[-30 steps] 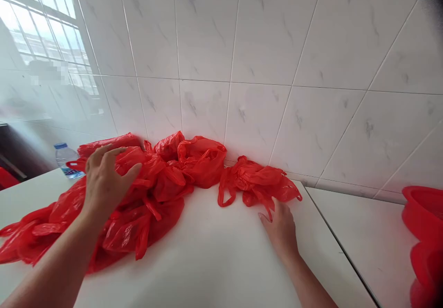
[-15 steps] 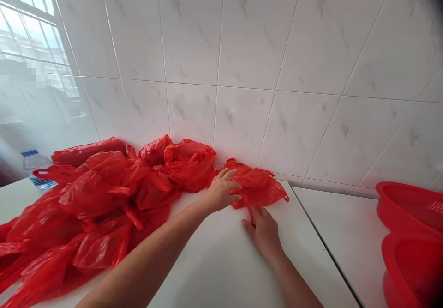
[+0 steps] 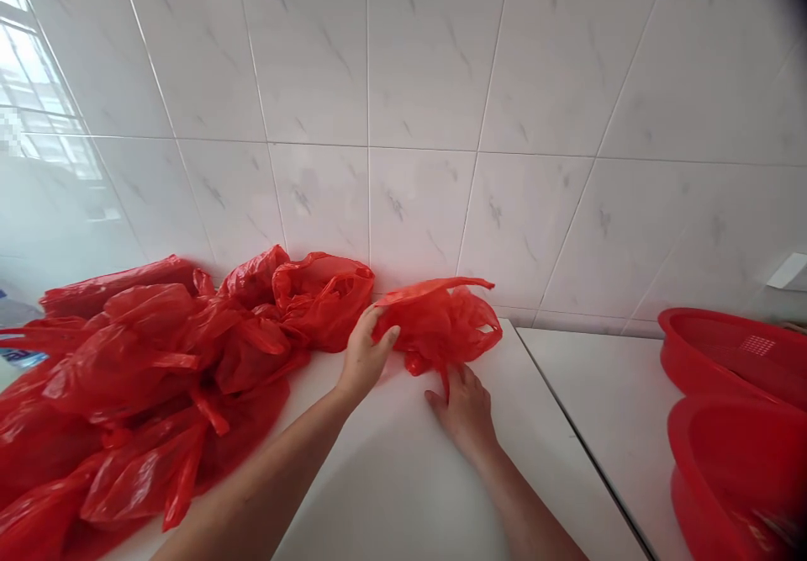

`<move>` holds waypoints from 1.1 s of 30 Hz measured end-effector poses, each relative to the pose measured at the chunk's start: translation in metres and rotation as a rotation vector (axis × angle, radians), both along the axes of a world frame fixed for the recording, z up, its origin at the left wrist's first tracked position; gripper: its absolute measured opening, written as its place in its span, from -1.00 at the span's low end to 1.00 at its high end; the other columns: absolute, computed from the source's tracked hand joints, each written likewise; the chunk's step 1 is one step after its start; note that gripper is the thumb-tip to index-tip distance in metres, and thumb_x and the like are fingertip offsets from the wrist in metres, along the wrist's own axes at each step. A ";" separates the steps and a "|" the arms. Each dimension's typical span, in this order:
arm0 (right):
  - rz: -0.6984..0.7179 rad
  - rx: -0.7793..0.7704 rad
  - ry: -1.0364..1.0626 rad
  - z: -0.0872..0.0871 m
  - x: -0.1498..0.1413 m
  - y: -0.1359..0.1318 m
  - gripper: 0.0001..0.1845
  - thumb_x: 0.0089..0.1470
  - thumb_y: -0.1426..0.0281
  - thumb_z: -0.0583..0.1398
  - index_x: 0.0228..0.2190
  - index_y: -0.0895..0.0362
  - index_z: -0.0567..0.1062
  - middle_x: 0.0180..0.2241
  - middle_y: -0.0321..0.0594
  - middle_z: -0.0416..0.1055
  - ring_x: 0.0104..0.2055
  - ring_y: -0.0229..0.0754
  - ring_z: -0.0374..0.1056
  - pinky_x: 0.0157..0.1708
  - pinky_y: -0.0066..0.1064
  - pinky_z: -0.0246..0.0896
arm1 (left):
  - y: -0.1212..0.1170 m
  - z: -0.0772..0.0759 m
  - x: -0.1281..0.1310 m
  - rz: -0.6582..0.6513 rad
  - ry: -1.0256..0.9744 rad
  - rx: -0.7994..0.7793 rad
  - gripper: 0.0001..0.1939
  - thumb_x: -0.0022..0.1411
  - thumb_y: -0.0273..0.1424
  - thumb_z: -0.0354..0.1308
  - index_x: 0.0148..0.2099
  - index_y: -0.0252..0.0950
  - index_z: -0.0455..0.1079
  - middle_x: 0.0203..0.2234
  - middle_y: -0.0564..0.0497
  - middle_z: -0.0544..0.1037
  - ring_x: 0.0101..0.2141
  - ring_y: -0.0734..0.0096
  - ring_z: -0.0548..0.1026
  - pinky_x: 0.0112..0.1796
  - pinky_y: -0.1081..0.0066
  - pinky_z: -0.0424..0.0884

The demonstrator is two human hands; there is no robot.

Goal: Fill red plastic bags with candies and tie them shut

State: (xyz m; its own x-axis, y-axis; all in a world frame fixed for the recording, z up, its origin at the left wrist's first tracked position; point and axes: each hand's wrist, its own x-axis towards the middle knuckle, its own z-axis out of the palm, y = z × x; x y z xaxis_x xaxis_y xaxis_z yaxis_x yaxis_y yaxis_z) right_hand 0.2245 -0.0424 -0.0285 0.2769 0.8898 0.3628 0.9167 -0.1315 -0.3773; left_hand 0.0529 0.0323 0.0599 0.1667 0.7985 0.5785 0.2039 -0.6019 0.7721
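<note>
A crumpled red plastic bag (image 3: pixel 450 325) lies on the white tabletop close to the tiled wall. At its left side, my left hand (image 3: pixel 366 357) has hold of the thin plastic, with the thumb toward me. That upper edge is lifted and stretched toward the right. My right hand (image 3: pixel 466 410) rests low on the tabletop at the bag's near side, its fingers closed on a narrow strap of the bag. Left of my hands spreads a large heap of red plastic bags (image 3: pixel 151 376), several of them with loop handles showing.
A rolled red bundle (image 3: pixel 119 282) lies behind the heap. At the far left edge a clear plastic bottle (image 3: pixel 16 313) is partly hidden. Two red plastic baskets (image 3: pixel 690 351) stand at the right, past a dark seam (image 3: pixel 567 418) in the white surface (image 3: pixel 378 477).
My left hand has come from above the heap across to the small bag and raised its left edge. The right hand stays at the bag's near side. My view has turned right.
</note>
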 end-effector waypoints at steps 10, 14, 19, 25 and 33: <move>-0.034 0.208 -0.116 -0.002 -0.002 -0.002 -0.35 0.07 0.15 0.13 0.14 0.18 0.20 0.17 0.17 0.08 0.17 0.25 0.08 -0.02 0.04 0.12 | -0.034 0.001 -0.075 -0.105 -0.594 -0.410 -0.52 0.10 -0.28 0.27 0.06 -0.25 0.33 -0.05 -0.08 0.49 -0.17 0.36 0.51 -0.11 0.35 0.41; -0.058 0.259 -0.250 0.002 -0.009 -0.005 -0.35 0.08 0.23 0.15 0.14 0.24 0.18 0.24 0.24 -0.09 0.25 0.29 -0.07 0.07 0.13 -0.03 | -0.033 0.010 -0.078 -0.171 -0.762 -0.520 -0.46 0.01 -0.38 0.34 0.07 -0.24 0.34 -0.15 -0.01 0.53 -0.27 0.51 0.50 -0.14 0.46 0.40; 0.009 0.559 -0.227 0.022 -0.024 -0.015 -0.19 0.14 0.17 0.13 0.24 0.20 -0.12 0.25 0.21 -0.11 0.30 0.19 -0.16 0.14 0.10 -0.08 | -0.033 0.014 -0.058 -0.241 -0.786 -0.608 -0.42 -0.01 -0.44 0.35 0.10 -0.27 0.34 -0.21 -0.02 0.55 -0.31 0.49 0.51 -0.14 0.41 0.42; 0.260 0.273 -0.257 0.022 -0.024 -0.019 -0.25 0.12 0.34 0.14 0.26 -0.08 -0.05 0.24 -0.01 -0.03 0.25 0.12 -0.02 0.10 -0.02 0.04 | -0.045 0.010 -0.035 -0.402 -0.710 -0.740 -0.45 -0.08 -0.50 0.38 0.02 -0.33 0.43 -0.29 -0.07 0.58 -0.38 0.45 0.52 -0.25 0.41 0.46; 0.114 -0.014 -0.125 -0.006 0.010 0.006 -0.58 0.14 0.30 0.03 0.03 -0.02 0.42 0.04 -0.07 0.32 0.11 0.11 0.16 0.01 -0.06 0.10 | -0.049 0.046 -0.075 -0.300 -0.860 -0.521 -0.55 0.01 -0.45 0.35 -0.01 -0.24 0.44 -0.28 0.01 0.59 -0.31 0.48 0.54 -0.23 0.55 0.46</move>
State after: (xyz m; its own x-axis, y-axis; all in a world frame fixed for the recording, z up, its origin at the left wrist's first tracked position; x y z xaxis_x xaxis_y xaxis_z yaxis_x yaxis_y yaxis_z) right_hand 0.2346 -0.0368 -0.0346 0.1270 0.9181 0.3754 0.9658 -0.0281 -0.2579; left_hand -0.0224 -0.0163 0.1054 0.0944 0.9768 0.1921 -0.6392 -0.0885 0.7640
